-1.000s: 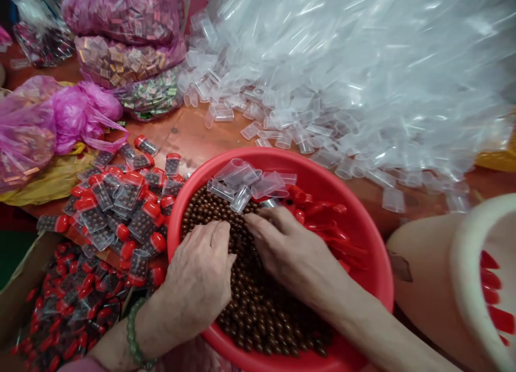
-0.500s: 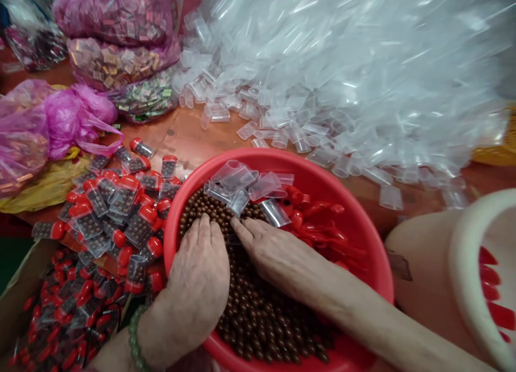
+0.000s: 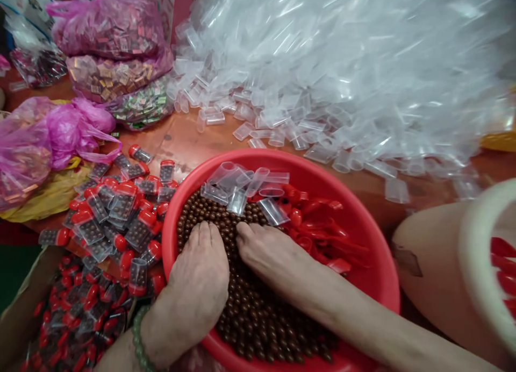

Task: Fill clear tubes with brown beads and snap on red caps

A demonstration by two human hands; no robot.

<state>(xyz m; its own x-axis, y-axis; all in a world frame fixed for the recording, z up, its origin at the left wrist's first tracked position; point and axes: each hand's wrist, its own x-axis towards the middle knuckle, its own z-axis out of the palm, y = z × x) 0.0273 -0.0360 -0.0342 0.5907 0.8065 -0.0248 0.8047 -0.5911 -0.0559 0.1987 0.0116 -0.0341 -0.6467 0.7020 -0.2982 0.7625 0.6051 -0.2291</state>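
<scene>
My left hand, with a green bead bracelet at the wrist, is over the left side of a red basin. Its fingers are curled down together among small brown balls; whatever they hold is hidden. Beside it my right hand reaches in from the right, fingers bent and pressed into the same balls, tips out of sight. Several clear plastic tubes lie on the balls just beyond my hands. Red plastic caps fill the basin's right part.
Red-capped tubes filled with balls are heaped left of the basin, with more below. A big pile of clear tubes spreads across the back. Pink bags stand at back left; a pale bucket is at the right.
My right hand's fingers, earlier stretched forward, are now bent into the balls. My left hand's fingers have curled a little more. The clear tubes in the basin have shifted slightly.
</scene>
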